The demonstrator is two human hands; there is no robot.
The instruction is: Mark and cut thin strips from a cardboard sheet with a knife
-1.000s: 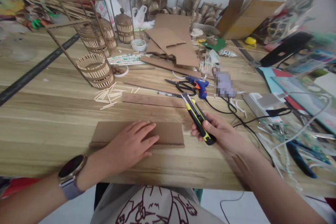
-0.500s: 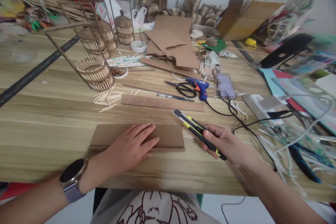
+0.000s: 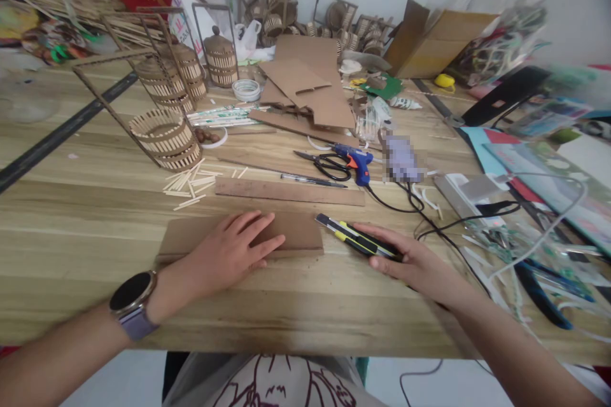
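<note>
My left hand lies on a folded strip of brown cardboard, fingers stretched out and slightly apart. A watch is on that wrist. To the right, my right hand grips a yellow and black utility knife. Its blade end points up and left, near the cardboard's right end. Beyond the cardboard lies a narrow cardboard strip with a pen behind it. Black-handled scissors and a blue glue gun lie farther back.
An open-topped stick basket with a tall handle stands at left, beside loose short sticks. Cardboard sheets and a tape roll lie behind. A white power strip, cables and pliers occupy the right side.
My right hand has turned the knife flatter and brought it lower on the table. My left hand stays on the cardboard. The whole view has shifted slightly.
</note>
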